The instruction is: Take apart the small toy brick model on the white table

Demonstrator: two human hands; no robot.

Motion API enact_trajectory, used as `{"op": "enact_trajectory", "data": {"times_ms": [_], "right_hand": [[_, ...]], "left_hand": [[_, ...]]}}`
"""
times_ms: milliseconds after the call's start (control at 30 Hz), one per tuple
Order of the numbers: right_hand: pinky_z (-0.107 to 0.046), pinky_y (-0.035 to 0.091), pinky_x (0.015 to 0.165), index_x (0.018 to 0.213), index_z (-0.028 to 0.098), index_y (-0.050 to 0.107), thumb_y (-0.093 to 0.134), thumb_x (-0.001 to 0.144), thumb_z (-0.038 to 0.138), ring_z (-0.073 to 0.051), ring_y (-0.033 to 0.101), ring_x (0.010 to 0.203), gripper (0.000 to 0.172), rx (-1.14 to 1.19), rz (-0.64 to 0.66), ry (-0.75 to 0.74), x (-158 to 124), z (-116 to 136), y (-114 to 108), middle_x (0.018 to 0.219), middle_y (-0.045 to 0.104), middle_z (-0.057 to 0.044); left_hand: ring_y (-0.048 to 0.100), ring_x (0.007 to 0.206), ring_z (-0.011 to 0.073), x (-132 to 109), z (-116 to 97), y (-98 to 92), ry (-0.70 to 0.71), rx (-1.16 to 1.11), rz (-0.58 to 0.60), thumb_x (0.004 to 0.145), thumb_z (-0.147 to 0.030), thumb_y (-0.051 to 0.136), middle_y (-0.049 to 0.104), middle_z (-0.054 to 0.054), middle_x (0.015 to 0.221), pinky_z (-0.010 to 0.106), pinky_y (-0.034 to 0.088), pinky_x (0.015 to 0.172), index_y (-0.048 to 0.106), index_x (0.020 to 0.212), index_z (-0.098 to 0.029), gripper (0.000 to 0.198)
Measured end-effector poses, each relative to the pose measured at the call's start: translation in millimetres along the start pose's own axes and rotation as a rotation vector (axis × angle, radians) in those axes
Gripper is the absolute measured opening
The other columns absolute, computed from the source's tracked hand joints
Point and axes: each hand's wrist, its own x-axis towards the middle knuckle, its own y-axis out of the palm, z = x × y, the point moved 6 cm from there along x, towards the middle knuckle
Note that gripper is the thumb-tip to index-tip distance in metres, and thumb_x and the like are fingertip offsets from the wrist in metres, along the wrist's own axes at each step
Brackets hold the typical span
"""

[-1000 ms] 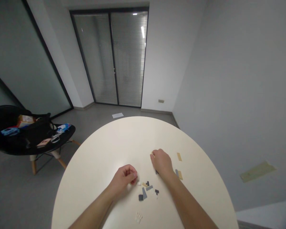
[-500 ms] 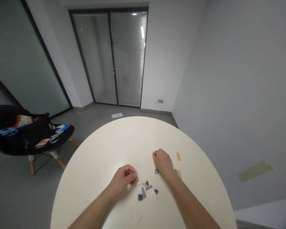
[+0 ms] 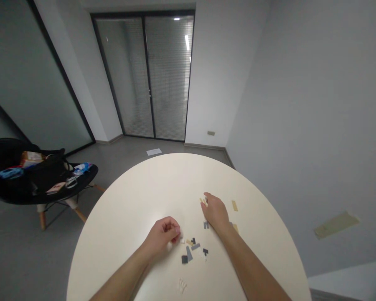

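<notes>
On the round table my left hand (image 3: 163, 233) rests with its fingers curled and the thumb against them; anything inside them is hidden. Just right of it lies a small white piece (image 3: 182, 241), in a loose group with a tan piece (image 3: 189, 242), a long grey piece (image 3: 189, 253) and a dark square piece (image 3: 184, 259). Farther out, my right hand (image 3: 215, 211) has thumb and forefinger apart beside small tan pieces (image 3: 202, 201). Small grey pieces (image 3: 206, 225) lie below its palm. A tan rectangular piece (image 3: 235, 205) sits to its right.
A pale piece with several prongs (image 3: 182, 286) lies toward the near side of the cream table (image 3: 128, 200). Another tan piece (image 3: 236, 228) is partly behind my right forearm. At left, a black chair (image 3: 90, 177) holds a bag and packets. A wall rises at right.
The fingers of my right hand have parted, uncovering the small tan pieces beside them. My left hand stays in the same place with its fingers curled.
</notes>
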Motion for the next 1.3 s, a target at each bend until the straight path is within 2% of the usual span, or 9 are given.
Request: {"op": "enact_trajectory", "data": {"times_ms": [167, 300, 433, 667, 800, 1000, 1133, 1300], "right_hand": [[-0.027, 0.039, 0.093, 0.122, 0.015, 0.062, 0.053, 0.092, 0.025, -0.020, 0.061, 0.103, 0.032, 0.031, 0.005, -0.011, 2.3, -0.6, 2.9, 0.111, 0.069, -0.010], [-0.028, 0.039, 0.093, 0.133, 0.013, 0.054, 0.046, 0.095, 0.024, -0.021, 0.060, 0.105, 0.040, 0.040, -0.029, 0.016, -0.1, -12.1, -4.8, 0.113, 0.068, -0.012], [-0.028, 0.040, 0.081, 0.142, 0.013, 0.044, 0.035, 0.098, 0.016, -0.021, 0.063, 0.094, 0.045, 0.026, 0.023, 0.063, -4.9, -31.0, -4.9, 0.099, 0.070, -0.012], [-0.029, 0.040, 0.079, 0.142, 0.013, 0.046, 0.031, 0.098, 0.012, -0.021, 0.063, 0.091, 0.047, -0.006, 0.041, 0.082, -5.8, -45.5, -7.6, 0.096, 0.070, -0.013], [-0.029, 0.041, 0.086, 0.142, 0.012, 0.047, 0.034, 0.096, 0.009, -0.022, 0.063, 0.096, 0.048, 0.016, 0.008, 0.053, -7.0, -40.0, -7.2, 0.100, 0.070, -0.014], [-0.033, 0.036, 0.108, 0.136, 0.014, 0.055, 0.038, 0.091, 0.007, -0.019, 0.053, 0.124, 0.048, 0.191, 0.060, -0.305, -17.1, -4.4, 13.5, 0.133, 0.060, -0.013], [-0.037, 0.037, 0.110, 0.133, 0.011, 0.057, 0.040, 0.088, 0.004, -0.021, 0.053, 0.126, 0.049, 0.183, 0.062, -0.281, -17.4, -6.4, 21.0, 0.134, 0.060, -0.014], [-0.037, 0.038, 0.109, 0.130, 0.012, 0.059, 0.038, 0.089, 0.005, -0.021, 0.056, 0.122, 0.047, 0.184, 0.044, -0.228, -18.5, -13.1, 12.3, 0.130, 0.062, -0.014]], "left_hand": [[0.052, 0.050, 0.0118, -0.5, -1.0, 0.2, 0.005, 0.009, 0.006, 0.069, -0.040, 0.077, 0.062, 0.002, 0.055, 0.024, 0.041, 0.053, 0.062, 0.071, -0.015, 0.029], [0.052, 0.050, 0.0117, -0.6, 0.3, -0.9, 0.004, 0.020, 0.003, 0.069, -0.039, 0.077, 0.062, 0.002, 0.054, 0.024, 0.041, 0.054, 0.061, 0.071, -0.015, 0.028], [0.052, 0.050, 0.0116, -1.0, -0.8, -0.3, 0.000, -0.005, 0.008, 0.068, -0.039, 0.077, 0.062, 0.001, 0.055, 0.024, 0.041, 0.053, 0.061, 0.070, -0.015, 0.029], [0.052, 0.051, 0.0116, -2.0, -3.3, 0.8, 0.010, -0.009, 0.014, 0.069, -0.039, 0.077, 0.062, 0.001, 0.056, 0.024, 0.041, 0.054, 0.061, 0.071, -0.014, 0.030], [0.052, 0.051, 0.0115, -1.1, -1.2, 0.6, 0.007, 0.008, 0.012, 0.070, -0.039, 0.077, 0.062, 0.001, 0.055, 0.024, 0.042, 0.054, 0.061, 0.071, -0.014, 0.030], [0.052, 0.050, 0.0114, -0.6, 1.1, 0.8, 0.002, -0.017, 0.003, 0.069, -0.041, 0.077, 0.063, 0.002, 0.056, 0.024, 0.041, 0.053, 0.061, 0.071, -0.014, 0.031], [0.052, 0.050, 0.0114, -0.5, 0.2, 1.1, 0.006, -0.003, 0.014, 0.069, -0.041, 0.077, 0.062, 0.001, 0.056, 0.024, 0.041, 0.053, 0.060, 0.072, -0.014, 0.032], [0.050, 0.052, 0.0115, -1.5, 2.1, 2.0, 0.025, 0.050, 0.032, 0.073, -0.038, 0.072, 0.059, 0.000, 0.057, 0.024, 0.040, 0.055, 0.060, 0.074, -0.015, 0.026]]}}
